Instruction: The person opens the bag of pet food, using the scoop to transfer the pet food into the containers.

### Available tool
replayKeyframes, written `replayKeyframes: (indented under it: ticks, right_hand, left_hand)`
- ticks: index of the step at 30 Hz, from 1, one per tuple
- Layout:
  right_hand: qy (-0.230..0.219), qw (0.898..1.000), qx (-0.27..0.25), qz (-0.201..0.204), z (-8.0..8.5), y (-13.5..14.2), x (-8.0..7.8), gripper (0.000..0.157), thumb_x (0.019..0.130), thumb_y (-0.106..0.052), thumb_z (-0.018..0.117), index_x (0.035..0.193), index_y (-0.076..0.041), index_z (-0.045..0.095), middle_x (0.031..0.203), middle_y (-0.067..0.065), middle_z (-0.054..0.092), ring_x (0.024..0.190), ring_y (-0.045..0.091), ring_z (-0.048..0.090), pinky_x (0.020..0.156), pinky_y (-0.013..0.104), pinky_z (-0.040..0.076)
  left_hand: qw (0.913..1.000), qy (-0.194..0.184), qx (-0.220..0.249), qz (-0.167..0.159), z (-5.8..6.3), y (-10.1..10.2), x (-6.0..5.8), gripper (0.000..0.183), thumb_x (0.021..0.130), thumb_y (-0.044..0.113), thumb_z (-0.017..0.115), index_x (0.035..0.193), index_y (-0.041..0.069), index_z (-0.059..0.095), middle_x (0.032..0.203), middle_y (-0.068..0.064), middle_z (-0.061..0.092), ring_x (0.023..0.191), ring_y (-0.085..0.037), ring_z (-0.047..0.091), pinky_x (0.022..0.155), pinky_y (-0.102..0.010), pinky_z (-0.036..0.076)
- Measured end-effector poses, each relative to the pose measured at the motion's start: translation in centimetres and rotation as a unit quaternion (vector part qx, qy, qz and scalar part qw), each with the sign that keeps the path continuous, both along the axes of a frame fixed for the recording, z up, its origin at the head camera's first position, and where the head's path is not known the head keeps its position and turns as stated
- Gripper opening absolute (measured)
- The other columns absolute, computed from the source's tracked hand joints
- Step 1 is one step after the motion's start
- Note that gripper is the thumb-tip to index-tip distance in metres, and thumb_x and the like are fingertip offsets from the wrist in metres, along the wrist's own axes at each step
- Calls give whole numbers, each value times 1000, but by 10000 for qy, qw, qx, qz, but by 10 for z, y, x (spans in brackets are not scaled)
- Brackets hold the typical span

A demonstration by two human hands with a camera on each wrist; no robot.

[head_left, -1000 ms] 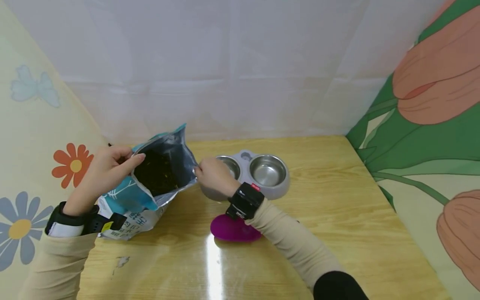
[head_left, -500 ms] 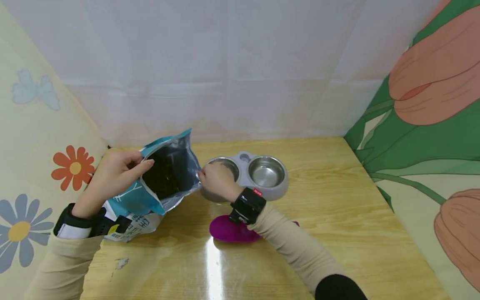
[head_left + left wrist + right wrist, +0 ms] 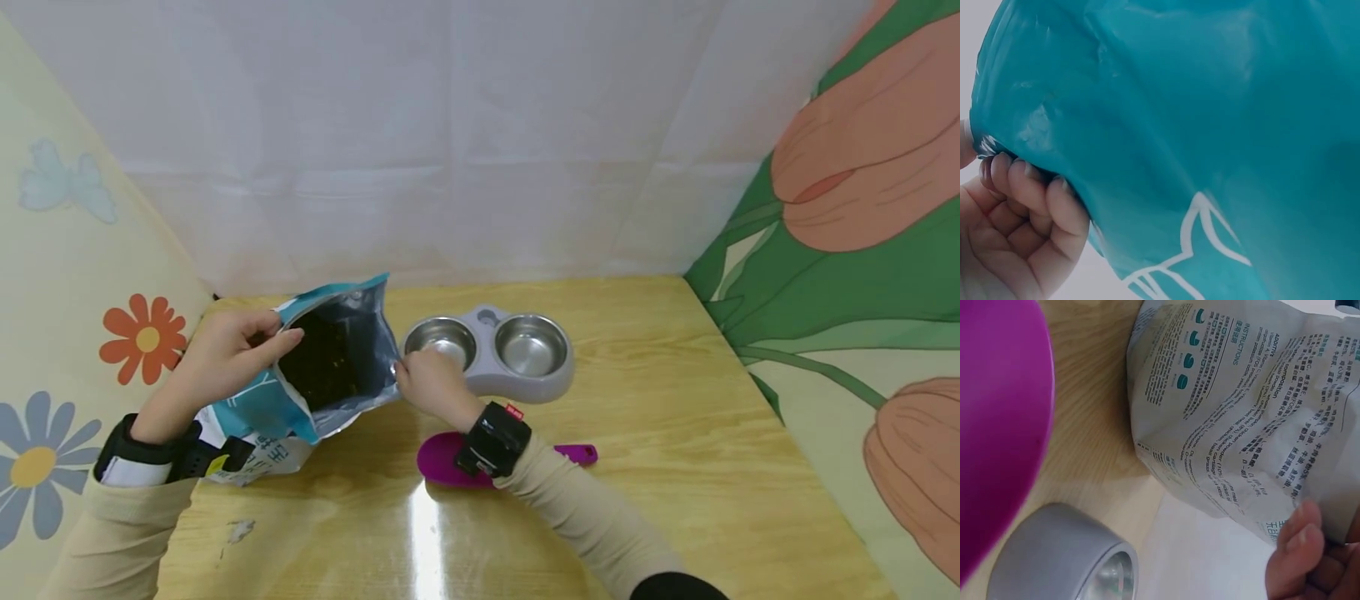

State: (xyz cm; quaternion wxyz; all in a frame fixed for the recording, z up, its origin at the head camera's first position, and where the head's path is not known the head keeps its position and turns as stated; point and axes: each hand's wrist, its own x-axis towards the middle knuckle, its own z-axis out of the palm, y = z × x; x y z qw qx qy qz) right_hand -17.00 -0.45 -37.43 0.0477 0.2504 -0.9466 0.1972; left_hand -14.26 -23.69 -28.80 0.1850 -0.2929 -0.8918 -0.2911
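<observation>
Bag (image 3: 258, 406) gaping, dark contents (image 3: 321, 367) inside; grip of left hand (image 3: 225, 354) and right hand (image 3: 435, 383) clamped on rim (image 3: 341, 422); steel bowls (image 3: 529, 352) beside.

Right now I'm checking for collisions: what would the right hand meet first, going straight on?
The bag, which the right hand grips at its edge; how much depth lies beyond is unclear.
</observation>
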Motion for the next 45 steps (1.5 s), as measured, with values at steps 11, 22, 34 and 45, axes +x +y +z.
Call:
replayKeyframes:
  ticks: [11, 22, 34, 45]
  right_hand:
    - [-175, 9961, -820, 285, -6, 8, -6, 46, 93, -25, 47, 48, -14, 43, 45, -5, 39, 42, 11, 41, 41, 25, 31]
    - [-410, 9938, -994, 265, -7, 42, -2, 45, 94, -33, 46, 54, -14, 40, 48, -7, 31, 43, 8, 33, 44, 24, 29]
    - [-836, 9922, -418, 824, -36, 126, 23, 28, 91, -29, 54, 69, -12, 59, 56, -9, 49, 50, 3, 43, 50, 21, 38]
    - [-1152, 9890, 169, 908, -62, 177, 43, 32, 82, -37, 64, 85, -6, 65, 71, -4, 60, 63, 9, 54, 58, 24, 43]
  left_hand:
    - [9994, -226, -20, -245, -7, 6, 1, 40, 79, 2, 66, 57, 16, 36, 53, 12, 21, 43, -4, 24, 43, -23, 23]
    - [9988, -328, 136, -351, -8, 3, -2, 39, 81, 3, 65, 58, 15, 36, 53, 9, 21, 44, -6, 25, 44, -23, 23]
    - [9990, -383, 12, -212, -9, 3, 3, 39, 81, 4, 65, 58, 16, 36, 54, 13, 21, 43, -4, 24, 43, -22, 24]
    - [9985, -502, 70, -188, -8, 5, 1, 38, 82, 4, 64, 58, 15, 37, 54, 13, 23, 44, -5, 27, 42, -24, 25]
